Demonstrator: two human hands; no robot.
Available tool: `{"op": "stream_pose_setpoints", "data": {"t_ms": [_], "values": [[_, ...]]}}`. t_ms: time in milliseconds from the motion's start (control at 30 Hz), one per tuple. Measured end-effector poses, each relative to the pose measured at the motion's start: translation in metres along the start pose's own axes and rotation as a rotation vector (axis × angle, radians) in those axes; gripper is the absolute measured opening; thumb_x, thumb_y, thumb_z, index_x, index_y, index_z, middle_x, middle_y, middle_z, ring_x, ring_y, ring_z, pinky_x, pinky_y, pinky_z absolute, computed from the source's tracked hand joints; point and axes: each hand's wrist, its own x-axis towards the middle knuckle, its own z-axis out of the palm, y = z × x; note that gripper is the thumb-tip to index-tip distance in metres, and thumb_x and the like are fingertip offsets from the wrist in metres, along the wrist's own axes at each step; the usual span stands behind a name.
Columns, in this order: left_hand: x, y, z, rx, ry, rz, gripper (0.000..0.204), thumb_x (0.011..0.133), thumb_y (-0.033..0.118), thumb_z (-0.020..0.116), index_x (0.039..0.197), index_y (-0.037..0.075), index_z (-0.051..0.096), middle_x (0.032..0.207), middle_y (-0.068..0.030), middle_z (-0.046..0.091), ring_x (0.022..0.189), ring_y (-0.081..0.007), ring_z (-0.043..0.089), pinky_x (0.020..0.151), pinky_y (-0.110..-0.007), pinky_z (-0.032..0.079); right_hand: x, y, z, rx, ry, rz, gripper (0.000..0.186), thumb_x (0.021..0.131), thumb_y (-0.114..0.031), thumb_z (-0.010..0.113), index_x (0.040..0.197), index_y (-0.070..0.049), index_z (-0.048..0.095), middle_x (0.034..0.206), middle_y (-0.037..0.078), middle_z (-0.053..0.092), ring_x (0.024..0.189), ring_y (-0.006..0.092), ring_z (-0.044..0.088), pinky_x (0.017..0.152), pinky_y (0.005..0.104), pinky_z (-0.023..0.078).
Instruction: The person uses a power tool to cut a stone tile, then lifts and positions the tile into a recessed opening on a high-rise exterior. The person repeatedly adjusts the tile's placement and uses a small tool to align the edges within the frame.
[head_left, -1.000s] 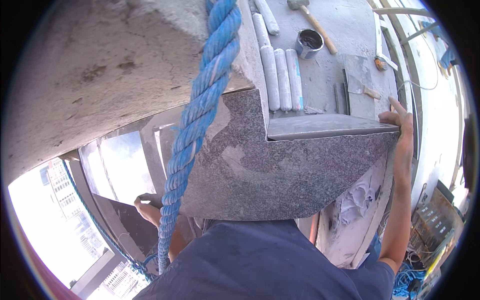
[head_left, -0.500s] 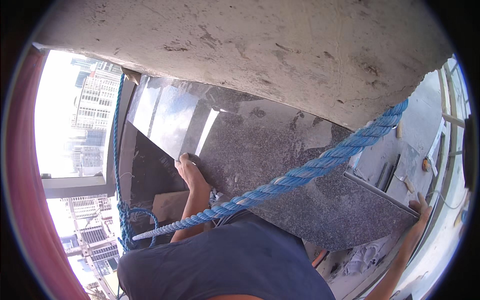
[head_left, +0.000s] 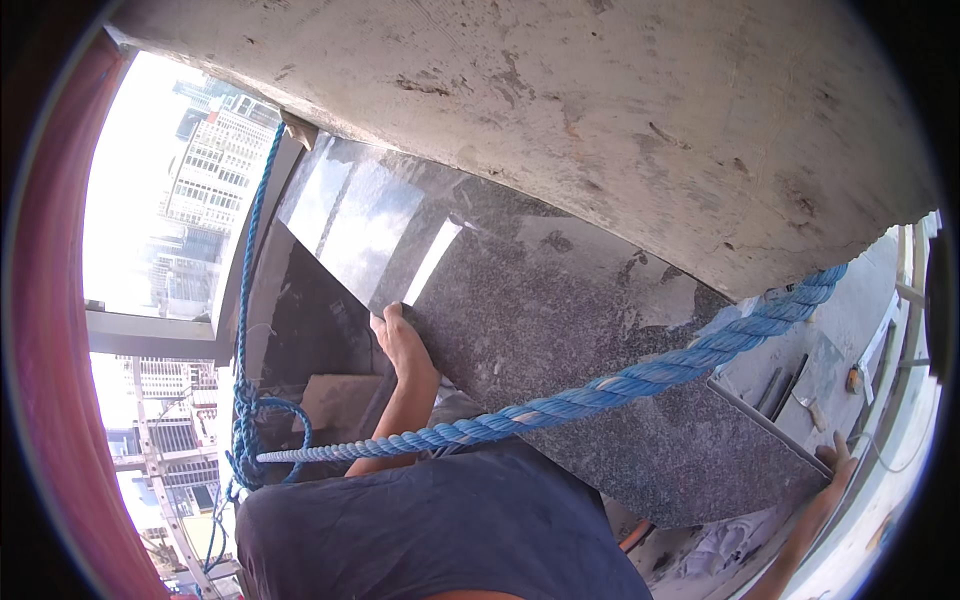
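My left hand point(head_left: 402, 345) grips the lower left edge of a speckled dark grey, polished stone slab point(head_left: 560, 280), which lies diagonally beneath a rough concrete mass point(head_left: 650, 120). My right hand point(head_left: 838, 465) is closed around the slab's far right end, beside its narrow folded-up edge. A thick blue rope point(head_left: 640, 378) runs across the slab, hiding part of it, to a knot point(head_left: 243, 452) by my left shoulder. Light reflects off the slab's left half.
At right, a scraper point(head_left: 810, 410) and a tape measure point(head_left: 853, 380) lie on a grey ledge beside a frame. At left are a window opening point(head_left: 140, 170) with buildings outside, a thinner hanging blue rope point(head_left: 258, 220) and pink fabric point(head_left: 65, 300).
The view has swung from the ledge of tools toward the window, so the concrete fills the top and the rope lies diagonally. Both hands still grip the slab.
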Motion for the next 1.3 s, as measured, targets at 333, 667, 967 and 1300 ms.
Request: {"op": "stream_pose_setpoints", "data": {"t_ms": [333,667,967,1300], "values": [[0.03,-0.022,-0.001,0.032,-0.022,0.088,0.051,0.103,0.035,0.054,0.136,-0.005,0.058,0.128,-0.0184,0.062,0.114,-0.0314,0.059,0.101,-0.044,0.045,-0.005,-0.02,0.0,-0.064,-0.01,-0.094,0.077,0.12,-0.059,0.021,0.15,-0.008,0.07,0.117,0.013,0.073,0.116,0.0271,0.064,0.113,0.0426,0.04],[0.032,-0.005,-0.026,0.621,-0.195,0.653,0.039,0.111,0.033,0.055,0.1,-0.002,0.07,0.077,-0.0094,0.064,0.067,-0.0188,0.059,0.069,-0.038,0.05,-0.007,-0.016,-0.001,-0.024,0.008,-0.072,0.083,0.119,-0.064,0.018,0.147,-0.006,0.07,0.114,0.013,0.072,0.112,0.0239,0.066,0.107,0.0398,0.047],[-0.011,0.022,0.005,0.573,-0.546,1.163,0.055,0.106,0.027,0.065,0.154,0.001,0.06,0.151,-0.0244,0.062,0.147,-0.0427,0.056,0.124,-0.06,0.044,-0.016,-0.023,0.002,0.019,0.032,-0.041,0.08,0.12,-0.06,0.016,0.152,-0.005,0.066,0.113,0.013,0.074,0.112,0.0225,0.066,0.11,0.0384,0.044],[-0.121,0.048,0.084,0.611,-1.145,1.532,0.052,0.104,0.032,0.066,0.147,0.004,0.067,0.156,-0.0229,0.061,0.153,-0.0473,0.049,0.13,-0.068,0.032,-0.011,-0.009,-0.006,0.068,0.054,-0.096,0.077,0.119,-0.059,0.018,0.154,-0.006,0.061,0.12,0.013,0.078,0.127,0.0279,0.066,0.123,0.0446,0.037]]}}
